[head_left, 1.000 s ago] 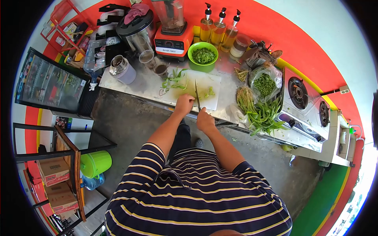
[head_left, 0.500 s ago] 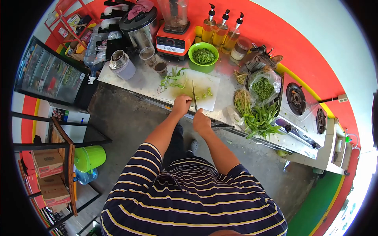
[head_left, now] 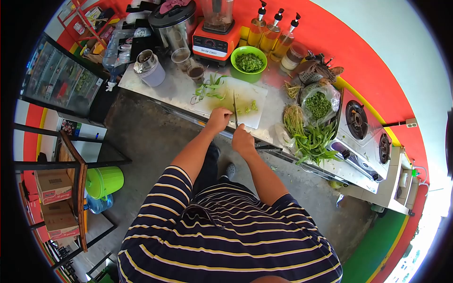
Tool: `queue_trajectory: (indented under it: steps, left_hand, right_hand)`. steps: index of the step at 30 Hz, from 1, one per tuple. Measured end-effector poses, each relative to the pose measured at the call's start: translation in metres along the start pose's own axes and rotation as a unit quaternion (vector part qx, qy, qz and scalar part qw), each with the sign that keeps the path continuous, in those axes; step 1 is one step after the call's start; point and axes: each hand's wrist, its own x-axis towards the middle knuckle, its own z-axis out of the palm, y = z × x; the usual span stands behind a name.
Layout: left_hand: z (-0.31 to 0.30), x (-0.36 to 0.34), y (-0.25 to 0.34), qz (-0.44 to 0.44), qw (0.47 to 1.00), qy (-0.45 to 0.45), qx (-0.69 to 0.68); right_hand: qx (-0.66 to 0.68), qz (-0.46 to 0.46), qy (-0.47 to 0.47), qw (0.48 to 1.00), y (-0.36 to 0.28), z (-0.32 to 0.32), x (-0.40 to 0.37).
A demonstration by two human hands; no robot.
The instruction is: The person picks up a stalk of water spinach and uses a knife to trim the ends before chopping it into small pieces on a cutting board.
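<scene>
My right hand (head_left: 243, 140) is closed around the handle of a knife (head_left: 235, 104), whose blade points away from me over the white cutting board (head_left: 257, 118). Close to the left of the blade, my left hand (head_left: 219, 119) rests at the board's near edge with its fingers curled together; what they pinch is hidden. Chopped green pieces (head_left: 250, 108) lie to the right of the knife. Long green leaves (head_left: 211, 88) are spread over the board's far left part. Behind the board stands a green bowl (head_left: 250, 74) full of cut greens.
Right of the board lie a leafy green bunch (head_left: 315, 141) and a plastic bag of chopped greens (head_left: 317, 104), beside a gas stove (head_left: 351, 137). A red blender (head_left: 216, 43), pump bottles (head_left: 270, 37) and plastic cups (head_left: 195, 72) stand along the back of the metal counter (head_left: 141, 85).
The whole view has shifted slightly, with the counter items now a little further right. Both hands stay at the board's near edge, the knife still in the right one.
</scene>
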Motion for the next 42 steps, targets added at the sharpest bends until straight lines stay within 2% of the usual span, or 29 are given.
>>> queue_trajectory:
  steps: [7,14,19,25,32,35,39,42]
  left_hand:
    - [0.002,0.004,0.002,-0.014,1.000,0.008,0.019]
    - [0.005,0.003,0.005,-0.037,0.999,0.007,0.014]
    - [0.008,0.000,0.008,-0.021,0.998,0.023,0.056]
    - [0.005,-0.005,0.023,-0.045,0.995,0.022,0.092]
    - [-0.014,-0.007,0.012,-0.079,0.988,0.050,0.124]
    - [-0.027,-0.004,0.012,-0.094,0.985,0.060,0.132]
    - [-0.030,0.000,0.004,-0.077,0.988,0.051,0.122]
    - [-0.024,0.002,0.006,-0.086,0.990,0.058,0.097]
  right_hand:
    - [-0.042,-0.014,-0.007,0.999,0.000,-0.010,-0.001]
    - [-0.017,-0.001,0.007,1.000,-0.001,-0.007,0.001]
    - [-0.063,-0.019,-0.031,0.997,-0.002,-0.032,-0.003]
    - [-0.016,0.003,0.007,1.000,-0.007,-0.006,-0.005]
    - [-0.010,-0.078,0.042,0.996,-0.001,-0.009,0.019]
    - [-0.021,-0.114,0.011,0.993,-0.006,-0.015,0.024]
    - [-0.018,-0.110,0.017,0.994,-0.007,-0.016,0.031]
    - [-0.063,-0.129,0.026,0.989,-0.004,-0.018,0.038]
